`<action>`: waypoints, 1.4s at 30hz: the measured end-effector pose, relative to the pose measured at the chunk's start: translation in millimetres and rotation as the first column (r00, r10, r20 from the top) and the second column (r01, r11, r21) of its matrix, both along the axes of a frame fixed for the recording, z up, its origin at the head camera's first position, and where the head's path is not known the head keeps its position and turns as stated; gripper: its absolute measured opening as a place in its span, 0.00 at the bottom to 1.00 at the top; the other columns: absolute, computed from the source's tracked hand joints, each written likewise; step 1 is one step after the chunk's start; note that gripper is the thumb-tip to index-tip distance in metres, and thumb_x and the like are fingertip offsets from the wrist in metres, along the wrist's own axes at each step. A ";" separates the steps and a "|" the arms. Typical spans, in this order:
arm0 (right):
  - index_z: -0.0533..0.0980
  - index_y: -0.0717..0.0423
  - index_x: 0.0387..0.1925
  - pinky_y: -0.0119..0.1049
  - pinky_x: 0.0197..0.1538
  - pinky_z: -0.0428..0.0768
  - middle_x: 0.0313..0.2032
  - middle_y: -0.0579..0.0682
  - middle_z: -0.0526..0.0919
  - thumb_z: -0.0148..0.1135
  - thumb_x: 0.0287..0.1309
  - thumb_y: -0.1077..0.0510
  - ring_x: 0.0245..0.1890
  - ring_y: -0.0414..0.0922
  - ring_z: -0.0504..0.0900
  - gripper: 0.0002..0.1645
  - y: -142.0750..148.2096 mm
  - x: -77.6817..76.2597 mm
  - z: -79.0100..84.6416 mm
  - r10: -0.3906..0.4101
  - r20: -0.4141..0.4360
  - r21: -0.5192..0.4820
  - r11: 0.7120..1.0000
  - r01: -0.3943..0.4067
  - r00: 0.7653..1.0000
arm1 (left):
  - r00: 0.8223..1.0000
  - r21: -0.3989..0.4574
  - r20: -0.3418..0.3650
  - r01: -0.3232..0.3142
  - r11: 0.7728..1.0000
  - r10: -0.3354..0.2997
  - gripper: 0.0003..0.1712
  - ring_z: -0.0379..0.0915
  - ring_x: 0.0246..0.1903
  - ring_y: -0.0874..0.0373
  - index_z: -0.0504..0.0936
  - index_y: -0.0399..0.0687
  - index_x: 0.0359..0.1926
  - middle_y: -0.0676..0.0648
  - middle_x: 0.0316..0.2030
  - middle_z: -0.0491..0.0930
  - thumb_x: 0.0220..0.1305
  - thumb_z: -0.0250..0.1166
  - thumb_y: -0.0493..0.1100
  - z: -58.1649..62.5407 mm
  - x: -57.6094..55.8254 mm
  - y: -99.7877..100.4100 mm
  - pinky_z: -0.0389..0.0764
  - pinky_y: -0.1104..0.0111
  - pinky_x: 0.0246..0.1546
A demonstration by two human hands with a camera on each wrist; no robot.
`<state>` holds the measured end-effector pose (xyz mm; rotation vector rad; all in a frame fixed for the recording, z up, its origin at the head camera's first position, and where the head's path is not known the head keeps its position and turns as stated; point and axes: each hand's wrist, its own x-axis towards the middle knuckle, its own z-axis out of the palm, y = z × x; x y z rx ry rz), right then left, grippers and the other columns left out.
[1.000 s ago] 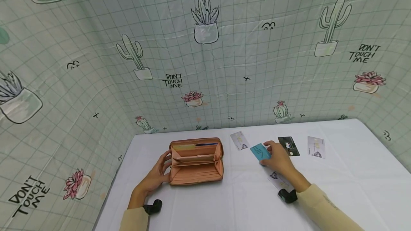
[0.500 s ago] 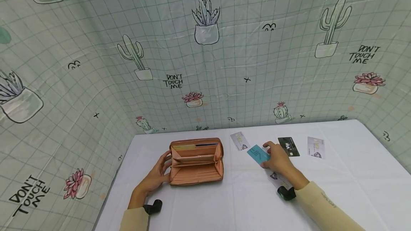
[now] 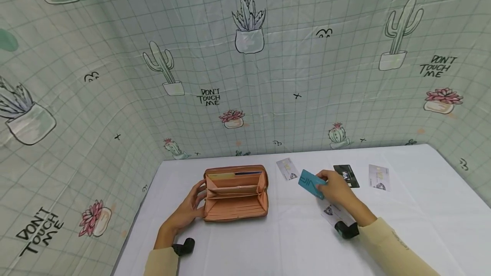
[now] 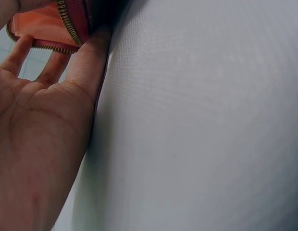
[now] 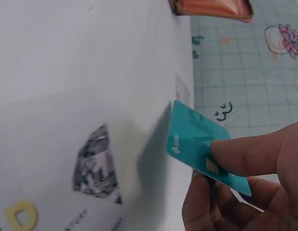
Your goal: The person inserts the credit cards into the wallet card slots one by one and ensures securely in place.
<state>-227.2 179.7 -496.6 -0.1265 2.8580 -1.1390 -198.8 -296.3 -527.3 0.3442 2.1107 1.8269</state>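
Note:
An orange-brown zip-around wallet lies spread wide on the white table, its inner compartments facing up. My left hand holds its left side, thumb at the near corner and fingers along the edge; the left wrist view shows the brass zip teeth beside those fingers. Between thumb and fingers, my right hand pinches a teal card to the right of the wallet. The card is tilted up from the table in the right wrist view, with its gold chip near the thumb.
A pale card lies beyond the teal one. Further right are a black VIP card and another pale card. Below my right wrist, a pale card with a diamond print is partly covered. Patterned cloth hangs behind the table.
The teal card slid slightly left along the table, then tipped up from it in my right hand's pinch. My left hand and the wallet stay in place.

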 end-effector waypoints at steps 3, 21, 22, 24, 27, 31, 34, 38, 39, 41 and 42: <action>0.80 0.72 0.51 0.52 0.44 0.81 0.45 0.66 0.84 0.65 0.65 0.67 0.42 0.55 0.81 0.15 1.7 0.7 4.3 0.029 -0.028 -0.049 0.998 -0.030 0.999 | 1.000 -0.001 -0.005 0.005 1.000 -0.005 0.63 0.41 0.81 0.33 0.40 0.45 0.85 0.32 0.81 0.45 0.62 0.74 0.31 0.2 -0.4 0.0 0.72 0.75 0.62; 0.78 0.73 0.51 0.45 0.39 0.89 0.42 0.63 0.82 0.60 0.69 0.71 0.35 0.48 0.88 0.12 -35.5 -3.6 44.3 0.080 -0.116 -0.316 0.942 -0.113 0.990 | 0.999 -0.024 -0.031 0.006 1.000 -0.007 0.62 0.43 0.80 0.34 0.42 0.47 0.86 0.33 0.80 0.46 0.63 0.74 0.34 -1.4 -1.3 -1.5 0.71 0.75 0.63; 0.78 0.73 0.51 0.45 0.39 0.89 0.42 0.63 0.82 0.59 0.70 0.71 0.35 0.48 0.88 0.11 -38.2 -4.9 45.4 0.080 -0.119 -0.328 0.938 -0.115 0.990 | 0.999 -0.024 -0.032 0.007 1.000 -0.008 0.62 0.43 0.80 0.34 0.42 0.47 0.86 0.33 0.80 0.46 0.63 0.74 0.34 -1.1 -1.1 -1.5 0.71 0.75 0.63; 0.78 0.73 0.51 0.42 0.39 0.89 0.41 0.62 0.81 0.59 0.70 0.71 0.35 0.48 0.88 0.11 -43.6 -7.4 46.8 0.081 -0.126 -0.342 0.932 -0.120 0.989 | 1.000 -0.009 -0.028 0.013 1.000 -0.013 0.63 0.42 0.80 0.34 0.41 0.47 0.86 0.33 0.81 0.45 0.63 0.75 0.34 -0.7 -0.5 -1.8 0.71 0.74 0.64; 0.79 0.73 0.51 0.41 0.38 0.88 0.41 0.62 0.83 0.60 0.71 0.70 0.36 0.50 0.87 0.11 -52.0 -9.6 49.0 0.083 -0.156 -0.325 0.937 -0.131 0.984 | 0.999 0.006 -0.031 0.029 1.000 -0.028 0.62 0.41 0.80 0.33 0.39 0.45 0.86 0.32 0.81 0.44 0.65 0.74 0.34 -0.8 -0.1 -2.5 0.71 0.72 0.65; 0.81 0.71 0.50 0.42 0.38 0.84 0.42 0.63 0.86 0.63 0.70 0.68 0.40 0.56 0.86 0.11 -63.3 -12.1 50.7 0.101 -0.238 -0.267 0.950 -0.165 0.966 | 0.999 0.015 -0.030 0.039 0.999 -0.039 0.62 0.40 0.80 0.33 0.39 0.44 0.85 0.31 0.81 0.43 0.66 0.74 0.34 -1.9 -0.5 -3.4 0.70 0.69 0.66; 0.82 0.71 0.49 0.43 0.37 0.84 0.42 0.63 0.86 0.64 0.69 0.69 0.42 0.58 0.86 0.10 -71.9 -14.3 52.0 0.125 -0.282 -0.255 0.946 -0.200 0.951 | 0.999 0.016 -0.026 0.037 0.999 -0.037 0.63 0.40 0.80 0.33 0.39 0.44 0.85 0.31 0.80 0.44 0.65 0.75 0.34 -1.9 -0.7 -3.4 0.69 0.65 0.68; 0.82 0.69 0.49 0.46 0.40 0.85 0.39 0.61 0.87 0.66 0.68 0.70 0.40 0.57 0.86 0.10 -83.7 -17.1 55.4 0.139 -0.313 -0.267 0.937 -0.227 0.940 | 0.999 0.016 -0.024 0.033 0.999 -0.033 0.63 0.41 0.80 0.33 0.39 0.44 0.85 0.31 0.80 0.44 0.64 0.75 0.34 -1.3 -0.8 -3.4 0.68 0.59 0.70; 0.82 0.69 0.49 0.47 0.42 0.85 0.39 0.60 0.87 0.66 0.67 0.71 0.40 0.56 0.86 0.10 -86.7 -17.7 56.4 0.140 -0.314 -0.273 0.934 -0.231 0.939 | 0.999 0.016 -0.023 0.032 0.999 -0.032 0.63 0.41 0.80 0.34 0.40 0.44 0.85 0.31 0.80 0.44 0.64 0.75 0.34 -1.2 -0.8 -3.3 0.67 0.58 0.70; 0.82 0.69 0.48 0.48 0.45 0.85 0.38 0.60 0.87 0.67 0.65 0.72 0.40 0.55 0.86 0.10 -92.7 -18.8 58.1 0.143 -0.321 -0.280 0.930 -0.238 0.936 | 0.999 0.016 -0.020 0.027 0.999 -0.027 0.63 0.41 0.80 0.34 0.40 0.44 0.85 0.32 0.80 0.44 0.63 0.75 0.33 -1.1 -0.9 -3.3 0.67 0.57 0.71; 0.82 0.68 0.48 0.49 0.46 0.85 0.38 0.59 0.87 0.67 0.65 0.72 0.40 0.55 0.87 0.10 -95.6 -19.4 58.7 0.147 -0.322 -0.281 0.929 -0.242 0.935 | 1.000 0.016 -0.018 0.025 1.000 -0.024 0.63 0.41 0.80 0.34 0.40 0.44 0.85 0.32 0.81 0.44 0.63 0.75 0.32 -0.9 -0.9 -3.2 0.67 0.57 0.71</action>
